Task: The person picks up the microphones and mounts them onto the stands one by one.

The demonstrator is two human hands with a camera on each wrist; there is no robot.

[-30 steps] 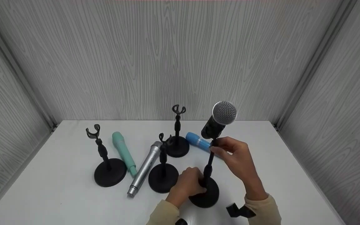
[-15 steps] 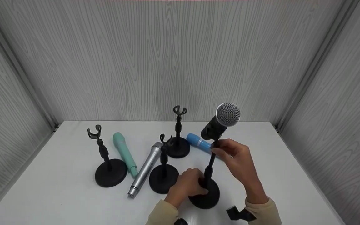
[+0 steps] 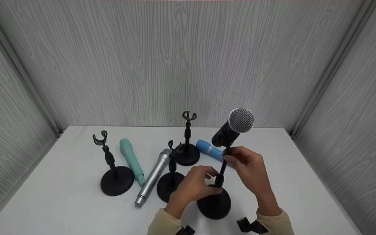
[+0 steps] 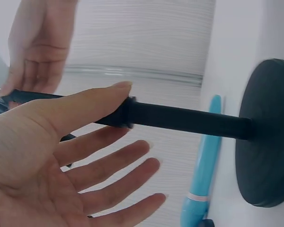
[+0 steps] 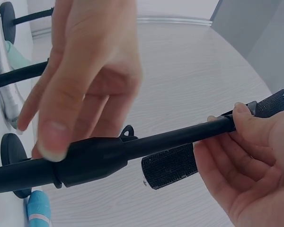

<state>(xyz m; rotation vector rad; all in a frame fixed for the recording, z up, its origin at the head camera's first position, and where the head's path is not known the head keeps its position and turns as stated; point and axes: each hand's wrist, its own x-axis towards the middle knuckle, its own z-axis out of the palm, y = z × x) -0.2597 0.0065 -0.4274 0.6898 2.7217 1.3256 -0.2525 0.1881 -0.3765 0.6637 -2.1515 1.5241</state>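
A black microphone with a silver mesh head (image 3: pixel 241 120) sits tilted in the clip of a black desktop microphone stand (image 3: pixel 214 206). Just below the clip, my right hand (image 3: pixel 253 171) pinches the upper pole between thumb and fingers. My left hand (image 3: pixel 193 187) is lower, beside the stand's thick collar. In the left wrist view its fingers are spread and straight, and the thumb lies along the collar. The right wrist view shows the microphone's dark, textured body (image 5: pixel 170 168) running behind the pole.
Three more black stands, at the left (image 3: pixel 117 181), centre (image 3: pixel 170 187) and back (image 3: pixel 188 155), have bare clips. Between them lie a mint-green microphone (image 3: pixel 132 160) and a silver one (image 3: pixel 153 178). A blue microphone (image 3: pixel 210 150) lies behind my right hand. Grey panels wall the white table.
My left hand has let go of the lower pole near the base and risen to the collar, fingers opening. The right hand keeps its pinch while the microphone shifts slightly right.
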